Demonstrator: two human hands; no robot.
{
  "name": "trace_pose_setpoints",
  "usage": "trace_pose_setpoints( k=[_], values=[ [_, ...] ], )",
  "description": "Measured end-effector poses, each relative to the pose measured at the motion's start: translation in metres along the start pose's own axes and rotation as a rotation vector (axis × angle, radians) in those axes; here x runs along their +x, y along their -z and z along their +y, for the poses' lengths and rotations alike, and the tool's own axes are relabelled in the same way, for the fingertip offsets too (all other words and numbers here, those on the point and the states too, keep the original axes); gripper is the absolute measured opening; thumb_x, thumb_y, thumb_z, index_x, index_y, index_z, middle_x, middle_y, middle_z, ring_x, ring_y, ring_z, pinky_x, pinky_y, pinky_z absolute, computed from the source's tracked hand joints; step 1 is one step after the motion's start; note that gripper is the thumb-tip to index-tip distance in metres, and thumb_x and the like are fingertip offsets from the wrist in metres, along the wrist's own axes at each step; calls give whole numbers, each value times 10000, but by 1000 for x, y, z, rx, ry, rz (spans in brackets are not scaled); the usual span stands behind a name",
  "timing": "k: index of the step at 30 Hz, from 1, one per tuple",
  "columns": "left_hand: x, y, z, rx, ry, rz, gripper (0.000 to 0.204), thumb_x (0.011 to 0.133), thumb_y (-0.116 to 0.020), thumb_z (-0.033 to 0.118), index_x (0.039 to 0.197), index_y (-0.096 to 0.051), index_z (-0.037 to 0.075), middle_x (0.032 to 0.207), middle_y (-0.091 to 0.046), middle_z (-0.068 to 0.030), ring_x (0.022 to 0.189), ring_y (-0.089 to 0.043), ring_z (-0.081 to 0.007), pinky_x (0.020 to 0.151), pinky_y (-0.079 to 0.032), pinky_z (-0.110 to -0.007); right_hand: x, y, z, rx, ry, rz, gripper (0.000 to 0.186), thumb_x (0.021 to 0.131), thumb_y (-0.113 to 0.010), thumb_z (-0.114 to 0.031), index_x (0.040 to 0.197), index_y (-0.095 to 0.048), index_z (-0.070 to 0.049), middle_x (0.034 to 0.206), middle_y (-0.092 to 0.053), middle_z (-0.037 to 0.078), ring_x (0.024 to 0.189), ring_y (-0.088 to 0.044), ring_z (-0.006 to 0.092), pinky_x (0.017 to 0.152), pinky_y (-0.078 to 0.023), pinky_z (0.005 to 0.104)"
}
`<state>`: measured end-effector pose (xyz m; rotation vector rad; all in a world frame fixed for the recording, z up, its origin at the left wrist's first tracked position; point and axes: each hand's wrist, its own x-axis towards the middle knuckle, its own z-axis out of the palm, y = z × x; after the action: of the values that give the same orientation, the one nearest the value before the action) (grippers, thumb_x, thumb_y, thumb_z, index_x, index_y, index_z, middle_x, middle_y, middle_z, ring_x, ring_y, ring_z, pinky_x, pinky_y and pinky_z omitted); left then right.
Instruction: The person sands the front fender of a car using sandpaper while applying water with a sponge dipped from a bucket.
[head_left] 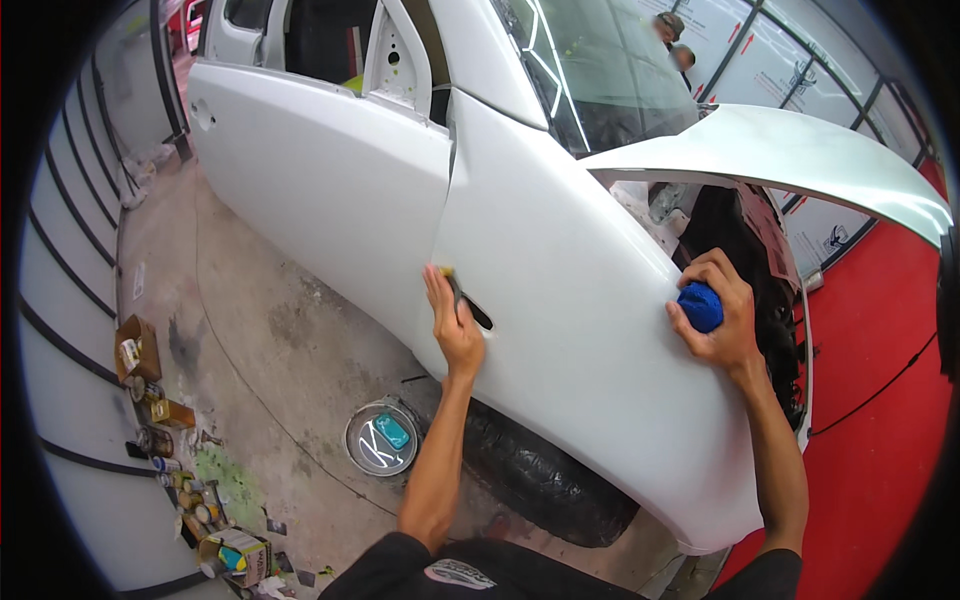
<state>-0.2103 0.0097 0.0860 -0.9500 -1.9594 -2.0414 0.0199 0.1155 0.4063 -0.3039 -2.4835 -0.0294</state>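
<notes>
At mid-frame, the left hand (456, 332), fingers nearly straight, holds a small yellow-and-dark pad (447, 272) against the white car (570, 260), beside an oval slot (480, 314). Right of centre, I observe the right hand (725, 310) curled around a blue wad (701, 307). A bucket (349, 440) containing a teal block (391, 431) stands lower left of centre.

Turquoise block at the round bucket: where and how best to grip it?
Probably by both long edges of the turquoise block, reaching from above and the left: it looks oblong, its top is uncovered, and the left forearm is just right of the round bucket.
</notes>
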Motion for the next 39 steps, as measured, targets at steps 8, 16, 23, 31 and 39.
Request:
trace_pose_setpoints(
  k=[8, 16, 23, 31, 39],
  values=[
    [5, 8, -1, -93, -9, -16, 497, 1048, -420, 15, 1530, -391, -103, 1640, -311, -289, 1557, -244, -405, 1270, -210, -469, -1, -1, -1, 5, -37, 15, 249, 726, -811, -130, 889, -645, -40, 897, -614, 115, 757, -658, 295, 696, -536, 350],
    [15, 7, 0, -123, -108, 109, 501, 1012, -406, -83, 1512, -429, -79, 1624, -334, -288, 1532, -284, -421, 1251, -282, -447, -1, -1, 0, 20, -18, 10, 257, 721, -816, -136, 880, -640, -39, 892, -615, 113, 756, -656, 293, 697, -533, 349],
    [29, 10, 6, -103, -104, 37, 488, 1032, -387, -60, 1519, -417, -91, 1633, -350, -251, 1537, -305, -363, 1254, -276, -416, -1, -1, 1, 27, -27, 12, 260, 720, -818, -132, 878, -636, -34, 888, -610, 111, 750, -644, 291, 692, -530, 349],
    [56, 5, 25, -83, -174, 7, 502, 1011, -423, -42, 1511, -426, -87, 1595, -390, -286, 1521, -311, -429, 1245, -289, -457, -2, -2, 1, 43, -20, -5, 252, 726, -811, -122, 883, -635, -33, 881, -605, 110, 746, -642, 293, 689, -528, 349],
    [49, 3, 27, -33, 10, 95, 499, 1098, -478, 189, 1505, -436, -97, 1585, -407, -284, 1518, -327, -409, 1240, -286, -451, -4, 0, 2, 53, -7, 1, 253, 734, -813, -126, 894, -641, -32, 895, -610, 114, 754, -647, 299, 697, -530, 352]
  ],
)
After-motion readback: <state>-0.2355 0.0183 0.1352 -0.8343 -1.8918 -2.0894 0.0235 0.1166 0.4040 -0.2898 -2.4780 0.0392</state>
